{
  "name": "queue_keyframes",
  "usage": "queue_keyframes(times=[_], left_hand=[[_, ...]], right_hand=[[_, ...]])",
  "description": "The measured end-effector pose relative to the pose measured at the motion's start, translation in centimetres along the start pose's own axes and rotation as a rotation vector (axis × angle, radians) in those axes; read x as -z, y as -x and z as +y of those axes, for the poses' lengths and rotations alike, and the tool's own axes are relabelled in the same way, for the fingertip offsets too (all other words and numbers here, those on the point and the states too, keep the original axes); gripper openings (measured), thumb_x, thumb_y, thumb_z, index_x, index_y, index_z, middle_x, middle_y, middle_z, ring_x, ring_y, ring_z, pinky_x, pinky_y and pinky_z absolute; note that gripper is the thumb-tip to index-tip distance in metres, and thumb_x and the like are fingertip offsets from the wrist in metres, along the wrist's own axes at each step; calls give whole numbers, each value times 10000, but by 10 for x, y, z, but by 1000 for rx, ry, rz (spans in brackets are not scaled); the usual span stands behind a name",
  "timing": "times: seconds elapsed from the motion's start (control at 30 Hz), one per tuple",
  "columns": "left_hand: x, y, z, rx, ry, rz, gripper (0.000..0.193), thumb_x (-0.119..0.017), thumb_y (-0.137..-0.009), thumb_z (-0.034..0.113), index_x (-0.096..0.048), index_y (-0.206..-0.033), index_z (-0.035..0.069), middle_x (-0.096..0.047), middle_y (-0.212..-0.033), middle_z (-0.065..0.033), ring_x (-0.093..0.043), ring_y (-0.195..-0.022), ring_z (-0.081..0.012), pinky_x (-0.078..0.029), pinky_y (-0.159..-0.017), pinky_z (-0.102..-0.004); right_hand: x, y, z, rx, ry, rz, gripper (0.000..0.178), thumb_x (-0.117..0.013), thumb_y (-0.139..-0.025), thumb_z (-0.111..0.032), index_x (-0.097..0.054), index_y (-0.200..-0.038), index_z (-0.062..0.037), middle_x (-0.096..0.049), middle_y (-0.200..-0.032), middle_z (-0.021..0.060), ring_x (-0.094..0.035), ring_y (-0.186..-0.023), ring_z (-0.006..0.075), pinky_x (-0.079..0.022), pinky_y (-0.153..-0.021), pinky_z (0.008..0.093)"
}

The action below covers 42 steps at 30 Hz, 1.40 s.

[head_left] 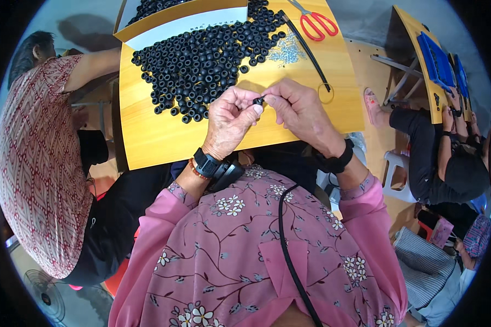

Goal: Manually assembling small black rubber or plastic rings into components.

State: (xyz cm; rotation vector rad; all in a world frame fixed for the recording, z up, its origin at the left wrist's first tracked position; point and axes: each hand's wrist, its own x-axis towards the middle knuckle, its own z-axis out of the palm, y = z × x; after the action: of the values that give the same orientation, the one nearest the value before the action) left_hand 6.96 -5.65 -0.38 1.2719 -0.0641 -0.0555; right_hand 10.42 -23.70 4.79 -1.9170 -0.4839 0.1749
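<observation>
Pink sleeves (157,240), one pair: forearms raised from the lower edge, angled inward, wrists banded in black. Left hand (228,121): fingers curled, a small black piece (258,101) pinched between thumb and fingertips. Right hand (300,113): held palm down, back of hand uppermost, thumb and forefinger closed at the piece's right side; whether anything else is gripped there cannot be told. The piece is held above the near part of a yellow table (158,150). Beyond the hands: black beads (202,71), heaped; black rod (309,53), laid slantwise; small clear bits (285,53), scattered; red-handled scissors (315,26); open box (174,19), placed behind the beads.
</observation>
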Motion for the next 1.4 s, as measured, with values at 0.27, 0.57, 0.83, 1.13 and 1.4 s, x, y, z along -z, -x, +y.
queue_keyframes(times=[0.27, 0.57, 0.83, 1.13, 1.4], left_hand=[[3, 1, -2, -4, -35, -13, 161, -704, -908, 12, -611, -1038, 0, -669, -866, -43, -615, -719, -82, -522, -654, -228], [6, 0, -3, 7, -15, -24, 163, -714, -897, 4, -607, -1020, 9, -671, -863, -47, -614, -712, -78, -519, -626, -215], [8, -1, -4, 35, 23, -28, 161, -708, -900, 1, -610, -1028, 4, -675, -853, -56, -630, -710, -89, -533, -611, -224], [7, 0, -6, 1, 37, -33, 159, -709, -898, -3, -610, -1022, 3, -685, -874, -68, -636, -718, -90, -538, -619, -221], [1, 4, 4, 32, 23, -32, 158, -701, -903, -7, -614, -1035, -2, -702, -901, -90, -645, -723, -95, -541, -623, -223]], right_hand=[[1, -2, -2, 78, 149, -23, 151, -623, -945, -134, -642, -913, 12, -615, -824, 173, -614, -770, 364, -485, -689, 422], [-1, -5, 0, 104, 181, -60, 174, -591, -960, -149, -628, -918, 16, -607, -831, 190, -602, -785, 393, -477, -698, 454], [-1, -7, 0, 189, 244, -70, 159, -590, -961, -134, -625, -900, 9, -579, -789, 177, -593, -736, 370, -473, -653, 446], [2, -6, -6, 187, 269, -83, 155, -581, -966, -126, -627, -899, 6, -584, -793, 177, -596, -732, 370, -477, -657, 445], [8, -4, -5, 219, 183, -96, 131, -583, -958, -97, -627, -918, 20, -591, -803, 174, -602, -741, 368, -487, -672, 441]])
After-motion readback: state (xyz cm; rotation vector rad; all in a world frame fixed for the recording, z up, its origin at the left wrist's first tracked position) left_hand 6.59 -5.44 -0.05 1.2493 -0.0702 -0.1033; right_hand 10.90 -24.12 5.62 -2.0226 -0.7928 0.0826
